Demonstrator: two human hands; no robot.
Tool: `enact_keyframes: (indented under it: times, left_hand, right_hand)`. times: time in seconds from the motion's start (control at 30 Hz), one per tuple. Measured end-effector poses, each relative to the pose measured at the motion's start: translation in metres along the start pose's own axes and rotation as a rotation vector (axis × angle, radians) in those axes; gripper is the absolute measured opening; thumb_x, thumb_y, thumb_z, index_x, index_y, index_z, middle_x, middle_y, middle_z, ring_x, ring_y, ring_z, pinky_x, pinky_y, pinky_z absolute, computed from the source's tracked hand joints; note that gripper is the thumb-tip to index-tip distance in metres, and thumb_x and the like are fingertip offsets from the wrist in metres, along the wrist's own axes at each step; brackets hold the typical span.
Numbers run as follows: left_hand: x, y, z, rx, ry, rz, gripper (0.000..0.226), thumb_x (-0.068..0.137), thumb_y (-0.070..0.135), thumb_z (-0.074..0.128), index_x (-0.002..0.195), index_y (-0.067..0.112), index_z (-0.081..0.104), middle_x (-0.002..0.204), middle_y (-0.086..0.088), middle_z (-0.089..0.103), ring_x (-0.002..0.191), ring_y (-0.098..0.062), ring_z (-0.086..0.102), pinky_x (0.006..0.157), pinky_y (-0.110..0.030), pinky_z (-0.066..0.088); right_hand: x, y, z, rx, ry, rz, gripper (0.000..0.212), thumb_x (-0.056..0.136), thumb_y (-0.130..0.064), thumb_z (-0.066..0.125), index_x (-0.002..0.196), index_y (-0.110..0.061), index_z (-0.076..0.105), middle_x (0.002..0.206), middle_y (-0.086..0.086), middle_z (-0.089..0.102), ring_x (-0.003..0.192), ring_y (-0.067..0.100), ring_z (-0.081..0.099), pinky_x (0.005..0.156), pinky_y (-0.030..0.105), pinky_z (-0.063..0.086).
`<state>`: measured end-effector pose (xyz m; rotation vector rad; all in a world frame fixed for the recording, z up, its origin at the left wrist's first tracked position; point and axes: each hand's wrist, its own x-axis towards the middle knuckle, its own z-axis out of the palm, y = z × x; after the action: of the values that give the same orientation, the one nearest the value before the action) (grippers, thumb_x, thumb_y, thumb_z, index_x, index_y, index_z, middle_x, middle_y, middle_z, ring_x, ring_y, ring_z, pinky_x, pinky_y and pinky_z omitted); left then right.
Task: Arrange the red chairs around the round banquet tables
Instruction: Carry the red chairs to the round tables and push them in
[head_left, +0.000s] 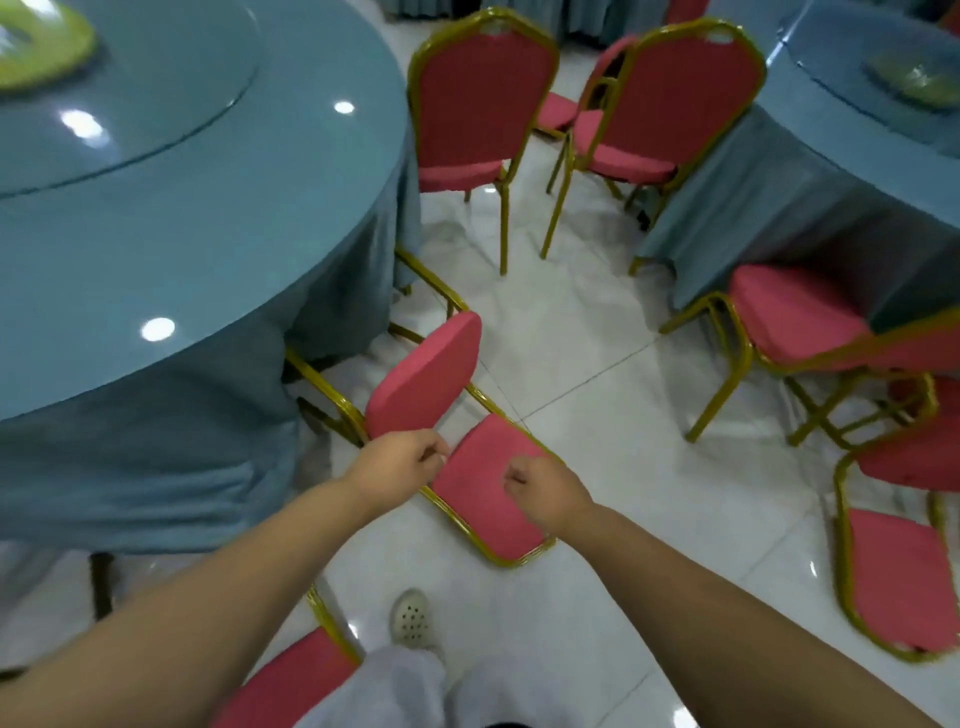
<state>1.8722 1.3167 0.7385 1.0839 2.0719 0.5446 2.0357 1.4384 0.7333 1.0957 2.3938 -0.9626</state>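
A: Where is the chair?
B: The chair (470, 441) lies tipped beside the near left table (218, 270).
A: Hands?
B: Left hand (400, 462) grips the backrest edge; right hand (543, 491) is curled over the backrest, apparently to right it.

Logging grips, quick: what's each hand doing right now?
Left hand: grips the chair back at its top edge.
Right hand: fingers curled; grip cannot be told.

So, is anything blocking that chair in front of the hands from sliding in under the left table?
Nothing visible. The red padded chair with the gold metal frame already has its front legs under the blue skirt of the round table. Left hand and right hand are at its backrest; no other chair stands between.
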Motion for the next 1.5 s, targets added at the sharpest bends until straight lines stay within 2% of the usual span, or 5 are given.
enact_keyframes:
  times: [0.33, 0.5, 0.93, 1.13, 1.5]
  left_hand:
    - [-0.057, -0.065, -0.008, -0.16, 0.303, -0.446, 0.023, 0.095, 0.028, 0.052, 0.114, 0.02, 0.063, 0.108, 0.002, 0.066, 0.1, -0.015, 0.06, 0.081, -0.027, 0.047]
    - [-0.133, -0.075, 0.046, -0.232, 0.496, -0.723, 0.025, 0.093, 0.028, 0.054, 0.115, 0.02, 0.063, 0.111, -0.001, 0.067, 0.103, -0.02, 0.061, 0.083, -0.031, 0.047]
    - [-0.264, -0.102, 0.273, -0.538, 0.62, -1.127, 0.023, 0.094, 0.024, 0.052, 0.112, 0.013, 0.061, 0.109, -0.002, 0.066, 0.096, -0.02, 0.06, 0.075, -0.027, 0.044]
    - [-0.255, -0.18, 0.417, -0.607, 0.656, -1.173, 0.016, 0.092, 0.022, 0.051, 0.1, 0.011, 0.061, 0.096, -0.005, 0.067, 0.09, -0.025, 0.061, 0.073, -0.031, 0.048]
    - [-0.177, -0.375, 0.666, -0.562, 0.737, -1.351, 0.028, 0.094, 0.028, 0.053, 0.118, 0.019, 0.061, 0.12, -0.001, 0.06, 0.108, -0.019, 0.056, 0.087, -0.03, 0.047]
  right_hand:
    - [0.076, -0.067, 0.006, -0.298, -0.291, -0.383, 0.02, 0.093, -0.019, 0.048, 0.099, -0.01, 0.065, 0.1, 0.007, 0.068, 0.093, 0.025, 0.062, 0.081, 0.038, 0.051]
    - [0.082, -0.082, 0.044, -0.485, -0.452, -0.609, 0.019, 0.093, -0.02, 0.05, 0.099, -0.014, 0.067, 0.101, 0.005, 0.067, 0.094, 0.023, 0.061, 0.071, 0.028, 0.044]
    - [-0.008, -0.023, 0.207, -0.715, -0.729, -0.798, 0.022, 0.092, -0.019, 0.045, 0.099, -0.019, 0.066, 0.102, -0.002, 0.066, 0.09, 0.018, 0.059, 0.067, 0.025, 0.041]
    - [-0.001, 0.054, 0.335, -0.738, -0.793, -0.765, 0.024, 0.094, -0.018, 0.043, 0.103, -0.019, 0.065, 0.102, -0.004, 0.066, 0.092, 0.016, 0.06, 0.076, 0.028, 0.047]
    - [0.101, 0.188, 0.578, -0.77, -0.853, -0.771, 0.022, 0.094, -0.02, 0.044, 0.101, -0.016, 0.065, 0.103, -0.001, 0.066, 0.094, 0.017, 0.061, 0.082, 0.03, 0.05]
